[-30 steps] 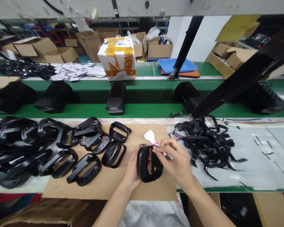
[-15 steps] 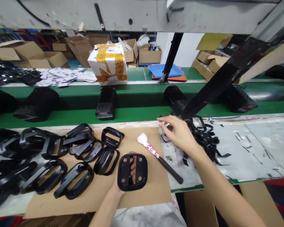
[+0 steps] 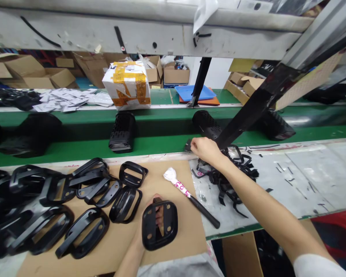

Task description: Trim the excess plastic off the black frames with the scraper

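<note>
My left hand (image 3: pixel 159 217) is closed around the bar of a black plastic handle frame (image 3: pixel 173 225), which has a rounded square rim and round holes and is held over the cardboard. Its fingers show through the frame's opening. My right hand (image 3: pixel 207 150) is closed in a pinch on a small black piece (image 3: pixel 187 145) at the bench's back edge, above a tangled pile of black strips (image 3: pixel 233 173). What kind of piece it is, I cannot make out. Between the hands lies a hammer-like tool (image 3: pixel 202 209) with a black handle and a white wrapped head.
More black handle frames (image 3: pixel 88 231) crowd the left of the cardboard sheet (image 3: pixel 109 250). Black perforated housings (image 3: pixel 122 132) stand on the green conveyor (image 3: pixel 161 134) beyond. A slanted black post (image 3: pixel 248 104) rises just past my right hand, and a shelf beam (image 3: pixel 161 36) crosses overhead.
My right hand has gone from open fingers to a closed pinch on the small black piece. My left hand still holds the handle frame, now tilted a little. The view has shifted upward.
</note>
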Action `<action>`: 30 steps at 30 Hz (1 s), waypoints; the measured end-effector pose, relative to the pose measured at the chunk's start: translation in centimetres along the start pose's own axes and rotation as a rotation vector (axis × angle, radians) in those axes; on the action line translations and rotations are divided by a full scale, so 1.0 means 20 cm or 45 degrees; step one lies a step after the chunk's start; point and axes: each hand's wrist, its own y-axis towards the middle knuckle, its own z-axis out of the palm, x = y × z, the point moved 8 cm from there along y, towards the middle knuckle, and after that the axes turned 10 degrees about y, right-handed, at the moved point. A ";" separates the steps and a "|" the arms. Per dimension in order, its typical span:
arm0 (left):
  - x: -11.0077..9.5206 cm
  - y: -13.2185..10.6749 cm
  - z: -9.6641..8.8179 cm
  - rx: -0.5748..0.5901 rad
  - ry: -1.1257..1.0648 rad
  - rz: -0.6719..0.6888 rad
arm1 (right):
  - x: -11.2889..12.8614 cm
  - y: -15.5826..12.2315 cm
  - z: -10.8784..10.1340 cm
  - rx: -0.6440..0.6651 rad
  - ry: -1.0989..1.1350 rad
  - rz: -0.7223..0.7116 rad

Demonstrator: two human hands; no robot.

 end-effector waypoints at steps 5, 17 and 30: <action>-0.09 -0.14 0.07 -0.126 -0.185 0.145 | 0.10 -0.41 -0.07 -0.034 0.138 -0.389; -0.24 -0.16 0.34 -0.014 0.076 0.357 | -0.11 -0.98 0.08 -0.302 0.275 -0.438; -0.15 -0.22 0.45 0.132 -0.015 0.198 | 0.44 -0.85 0.39 0.331 1.933 -0.145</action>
